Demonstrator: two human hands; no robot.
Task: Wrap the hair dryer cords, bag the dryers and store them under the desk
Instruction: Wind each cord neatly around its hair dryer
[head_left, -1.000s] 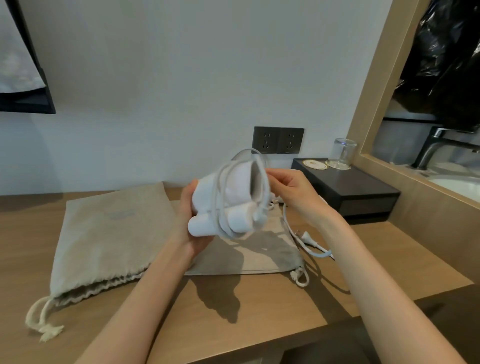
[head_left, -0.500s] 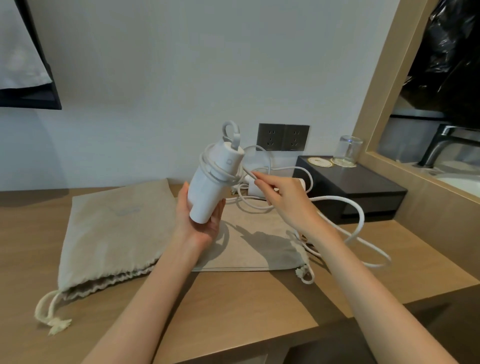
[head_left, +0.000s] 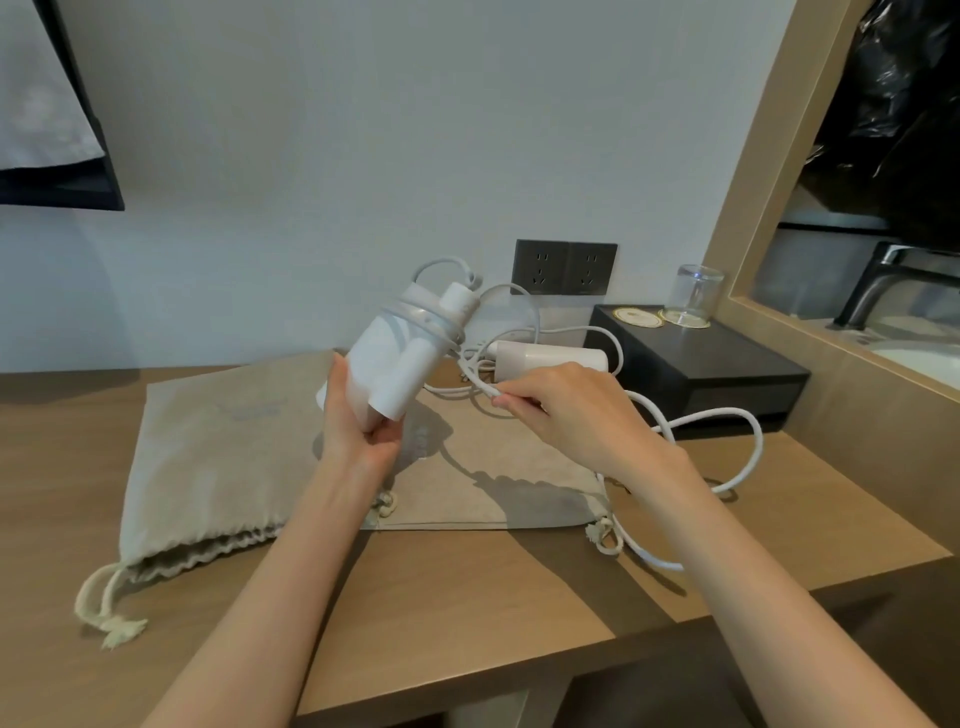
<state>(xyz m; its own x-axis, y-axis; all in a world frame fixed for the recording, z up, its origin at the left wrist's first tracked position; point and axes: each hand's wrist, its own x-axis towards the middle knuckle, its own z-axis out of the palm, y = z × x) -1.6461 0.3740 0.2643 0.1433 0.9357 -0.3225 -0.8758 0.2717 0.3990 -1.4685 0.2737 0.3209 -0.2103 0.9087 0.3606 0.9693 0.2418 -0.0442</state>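
Note:
My left hand (head_left: 358, 423) grips a white folded hair dryer (head_left: 402, 345) by its lower end and holds it tilted above the desk. Its white cord (head_left: 727, 415) is wound a few turns round the upper end, and the rest trails in loose loops to the right. My right hand (head_left: 566, 410) pinches that cord just right of the dryer. A second white dryer (head_left: 550, 358) lies on the desk behind my right hand. Two beige drawstring bags lie flat: one on the left (head_left: 208, 457), one under my hands (head_left: 493, 483).
The wooden desk (head_left: 467, 597) ends in a front edge near me. A black box (head_left: 696, 364) with an upturned glass (head_left: 693, 296) and coasters stands at the back right. Dark wall sockets (head_left: 563, 267) sit behind the dryers. A wooden frame (head_left: 753, 171) rises on the right.
The dryer has been turned in my left hand and is now tilted to the right. My right hand has slid along the cord, whose free part now lies in wider loops on the right.

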